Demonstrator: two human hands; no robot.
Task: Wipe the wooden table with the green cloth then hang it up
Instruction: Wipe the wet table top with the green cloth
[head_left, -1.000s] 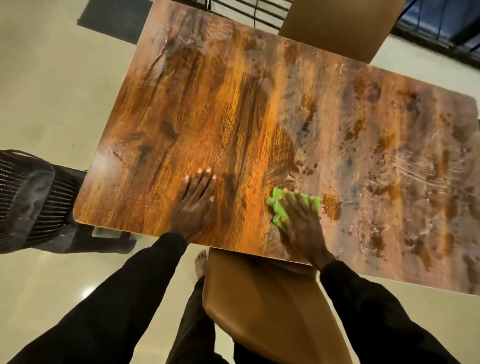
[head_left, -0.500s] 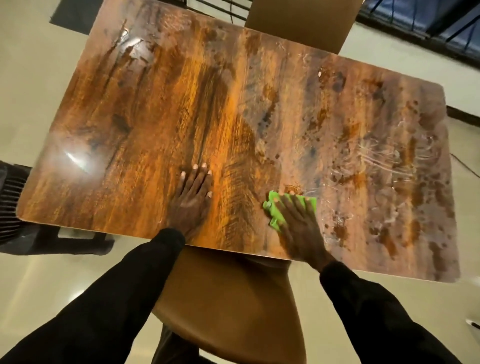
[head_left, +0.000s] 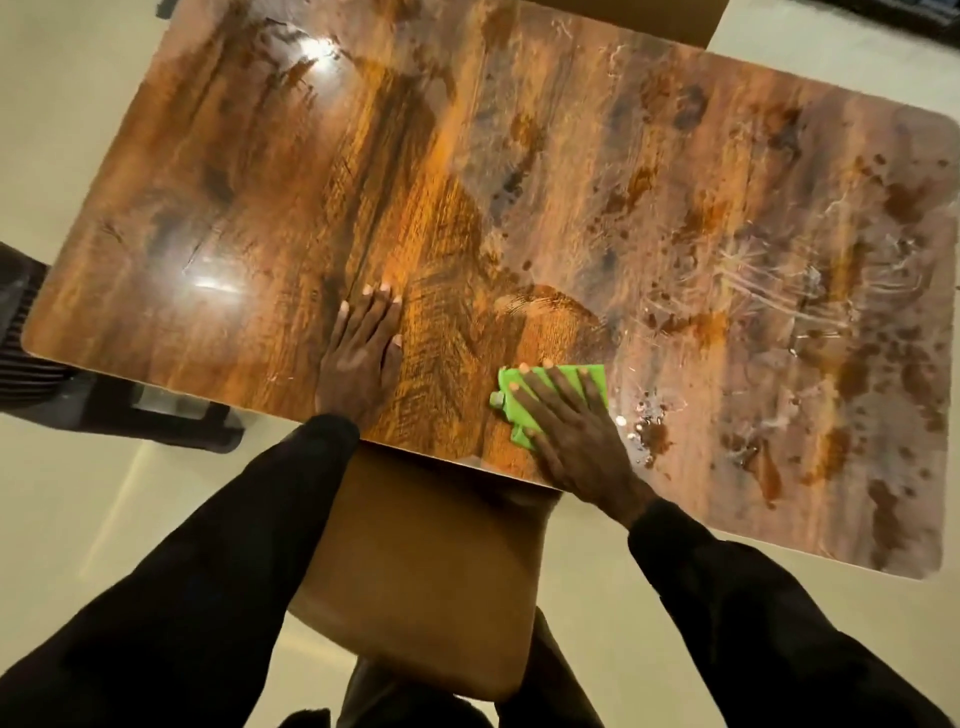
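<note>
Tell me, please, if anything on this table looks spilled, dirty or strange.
Yes. The right half of the wooden table carries a hazy film with pale streaks and dark blotches, and small droplets lie just right of the green cloth under the right hand. The left half looks glossy and clean.

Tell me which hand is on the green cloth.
The right hand: it presses flat on the cloth near the front edge of the table. The left hand rests on bare wood, touching no cloth.
</note>
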